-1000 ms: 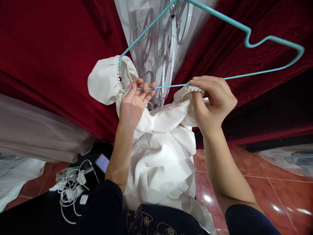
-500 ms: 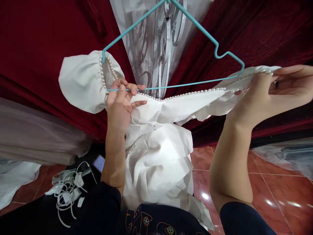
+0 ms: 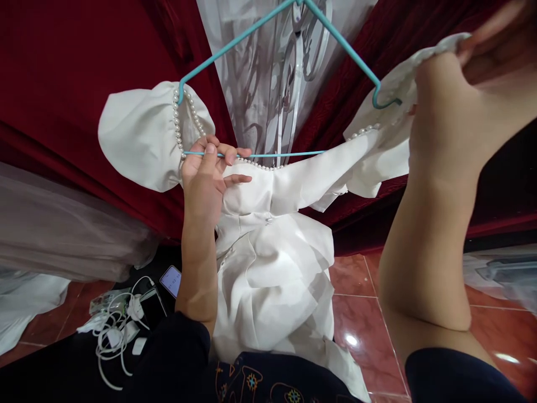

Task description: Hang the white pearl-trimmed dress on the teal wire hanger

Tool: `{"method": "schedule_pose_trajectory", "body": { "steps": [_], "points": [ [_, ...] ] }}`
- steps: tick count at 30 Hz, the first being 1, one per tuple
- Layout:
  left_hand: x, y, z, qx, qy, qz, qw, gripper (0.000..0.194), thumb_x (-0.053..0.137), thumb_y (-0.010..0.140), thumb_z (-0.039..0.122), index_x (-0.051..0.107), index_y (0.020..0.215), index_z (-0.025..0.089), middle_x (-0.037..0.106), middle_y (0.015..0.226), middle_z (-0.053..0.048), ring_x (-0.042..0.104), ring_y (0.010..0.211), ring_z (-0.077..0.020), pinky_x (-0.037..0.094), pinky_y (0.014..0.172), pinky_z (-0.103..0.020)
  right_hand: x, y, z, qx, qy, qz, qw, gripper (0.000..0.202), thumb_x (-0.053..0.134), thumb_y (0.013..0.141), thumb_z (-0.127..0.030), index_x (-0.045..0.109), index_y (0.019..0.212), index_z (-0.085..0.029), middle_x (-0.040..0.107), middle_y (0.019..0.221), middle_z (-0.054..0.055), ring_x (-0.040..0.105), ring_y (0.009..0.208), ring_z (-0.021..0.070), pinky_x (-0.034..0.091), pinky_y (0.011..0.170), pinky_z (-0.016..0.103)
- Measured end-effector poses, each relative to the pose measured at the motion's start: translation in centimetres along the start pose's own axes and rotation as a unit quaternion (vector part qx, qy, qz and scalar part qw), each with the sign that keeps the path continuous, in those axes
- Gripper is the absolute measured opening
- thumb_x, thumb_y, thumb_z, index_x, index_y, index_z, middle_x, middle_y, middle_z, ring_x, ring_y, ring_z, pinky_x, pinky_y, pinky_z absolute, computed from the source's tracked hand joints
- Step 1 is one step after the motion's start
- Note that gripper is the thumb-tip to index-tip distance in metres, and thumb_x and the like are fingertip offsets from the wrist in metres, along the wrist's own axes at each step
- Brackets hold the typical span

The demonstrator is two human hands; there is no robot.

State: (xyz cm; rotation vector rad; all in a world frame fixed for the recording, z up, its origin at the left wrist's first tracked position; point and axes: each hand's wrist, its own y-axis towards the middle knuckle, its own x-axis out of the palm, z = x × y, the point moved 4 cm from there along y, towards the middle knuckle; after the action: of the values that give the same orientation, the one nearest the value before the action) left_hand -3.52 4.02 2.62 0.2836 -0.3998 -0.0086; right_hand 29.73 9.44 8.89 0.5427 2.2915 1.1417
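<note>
A white dress [image 3: 268, 263] with puffed sleeves and pearl trim hangs on a thin turquoise hanger [image 3: 239, 42]. The hanger's left end sits inside the pearl-edged opening of the left sleeve [image 3: 134, 137]. My left hand [image 3: 205, 173] pinches the hanger's lower bar beside that sleeve, its other fingers partly spread. At the upper right, my right hand [image 3: 490, 78], blurred, grips the pearl edge of the right sleeve [image 3: 390, 117] and holds it stretched up. The hanger's right end lies over this sleeve's opening, and the bar passes behind the bodice there.
Dark red curtains [image 3: 104, 50] hang behind, with white metal scrollwork [image 3: 289, 84] between them. At lower left, a black surface [image 3: 50, 369] bears tangled white cables [image 3: 111, 336] and a lit phone [image 3: 170, 281]. Pale tulle [image 3: 67, 224] hangs at left above red floor tiles [image 3: 361, 319].
My right hand has moved up, raising the right sleeve over the hanger's right end, whose tip and part of the bar are now covered. My left hand stays on the hanger.
</note>
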Motion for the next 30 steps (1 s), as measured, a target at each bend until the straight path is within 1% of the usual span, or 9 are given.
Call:
{"method": "schedule_pose_trajectory", "body": {
  "steps": [3, 6, 9, 11, 13, 17, 21, 26, 30],
  "points": [
    [0.0, -0.1, 0.0, 0.004, -0.001, 0.004, 1.000, 0.023, 0.073, 0.095, 0.043, 0.056, 0.098, 0.028, 0.056, 0.082, -0.005, 0.070, 0.108, -0.0270, 0.063, 0.059, -0.028, 1.6, 1.4, -2.0, 0.072, 0.009, 0.081, 0.994, 0.045, 0.074, 0.069, 0.003, 0.043, 0.067, -0.030, 0.055, 0.073, 0.003, 0.046, 0.062, 0.0124, 0.040, 0.059, 0.034],
    [0.0, -0.2, 0.2, 0.019, 0.013, 0.010, 1.000, 0.027, 0.074, 0.095, 0.047, 0.055, 0.098, 0.028, 0.056, 0.082, -0.004, 0.070, 0.108, -0.0282, 0.063, 0.059, -0.030, 3.5, 0.6, -3.2, 0.200, 0.108, 0.049, 0.973, 0.035, 0.069, 0.071, 0.008, 0.053, 0.070, -0.023, 0.060, 0.064, 0.001, 0.059, 0.055, 0.0153, 0.046, 0.055, 0.033],
    [0.0, -0.2, 0.3, 0.027, 0.014, 0.009, 0.999, 0.028, 0.074, 0.094, 0.048, 0.055, 0.099, 0.028, 0.054, 0.082, -0.004, 0.070, 0.108, -0.0288, 0.063, 0.060, -0.031, 3.7, -2.1, -5.7, 0.096, 0.183, 0.025, 0.978, 0.021, 0.067, 0.080, 0.000, 0.068, 0.092, -0.017, 0.074, 0.092, 0.010, 0.073, 0.082, 0.0196, 0.058, 0.076, 0.037],
    [0.0, -0.1, 0.2, 0.022, 0.001, 0.004, 1.000, 0.026, 0.075, 0.094, 0.045, 0.056, 0.099, 0.027, 0.054, 0.081, -0.004, 0.071, 0.106, -0.0275, 0.062, 0.058, -0.029, 3.4, -4.6, -7.5, -0.037, 0.133, 0.035, 0.990, 0.018, 0.063, 0.089, -0.012, 0.069, 0.103, -0.022, 0.073, 0.112, 0.011, 0.072, 0.109, 0.0224, 0.059, 0.097, 0.043],
    [0.0, 0.0, 0.1, 0.011, -0.014, 0.000, 1.000, 0.022, 0.073, 0.095, 0.040, 0.057, 0.098, 0.026, 0.054, 0.081, -0.003, 0.071, 0.105, -0.0260, 0.062, 0.057, -0.027, 4.1, -7.0, -8.6, -0.114, 0.050, -0.043, 0.991, 0.019, 0.057, 0.096, -0.025, 0.067, 0.112, -0.029, 0.070, 0.128, 0.008, 0.065, 0.129, 0.0248, 0.053, 0.112, 0.049],
    [0.0, -0.1, -0.1, 0.004, -0.012, 0.008, 1.000, 0.017, 0.070, 0.097, 0.037, 0.057, 0.097, 0.026, 0.054, 0.080, -0.004, 0.072, 0.104, -0.0256, 0.061, 0.055, -0.025, 6.5, -9.9, -8.3, -0.085, -0.064, -0.249, 0.963, 0.030, 0.058, 0.092, -0.028, 0.065, 0.121, -0.032, 0.074, 0.121, 0.004, 0.066, 0.112, 0.0274, 0.048, 0.104, 0.053],
    [0.1, -0.2, -0.2, 0.002, 0.002, 0.023, 1.000, 0.019, 0.071, 0.096, 0.039, 0.057, 0.097, 0.027, 0.055, 0.079, -0.004, 0.072, 0.104, -0.0257, 0.061, 0.055, -0.024, 6.5, -9.3, -7.8, -0.054, -0.091, -0.240, 0.965, 0.032, 0.064, 0.085, -0.027, 0.067, 0.117, -0.027, 0.074, 0.104, 0.006, 0.063, 0.096, 0.0281, 0.045, 0.094, 0.049],
    [0.4, -0.1, -0.2, 0.016, 0.000, 0.015, 1.000, 0.021, 0.073, 0.095, 0.040, 0.057, 0.096, 0.027, 0.061, 0.082, -0.004, 0.072, 0.110, -0.0259, 0.062, 0.057, -0.024, 6.5, -7.9, -7.4, -0.047, -0.079, -0.266, 0.960, 0.013, 0.061, 0.095, -0.035, 0.069, 0.101, -0.026, 0.071, 0.087, 0.004, 0.059, 0.081, 0.0224, 0.043, 0.088, 0.044],
    [0.6, -1.5, -1.7, 0.027, 0.005, 0.020, 0.999, 0.029, 0.063, 0.101, 0.053, 0.061, 0.109, 0.026, 0.074, 0.121, -0.009, 0.071, 0.122, -0.0275, 0.065, 0.071, -0.027, 6.9, -8.6, -7.2, -0.030, -0.087, -0.202, 0.975, 0.018, 0.054, 0.101, -0.037, 0.069, 0.099, -0.027, 0.069, 0.085, 0.003, 0.057, 0.081, 0.0215, 0.040, 0.090, 0.043]
  ]
}}
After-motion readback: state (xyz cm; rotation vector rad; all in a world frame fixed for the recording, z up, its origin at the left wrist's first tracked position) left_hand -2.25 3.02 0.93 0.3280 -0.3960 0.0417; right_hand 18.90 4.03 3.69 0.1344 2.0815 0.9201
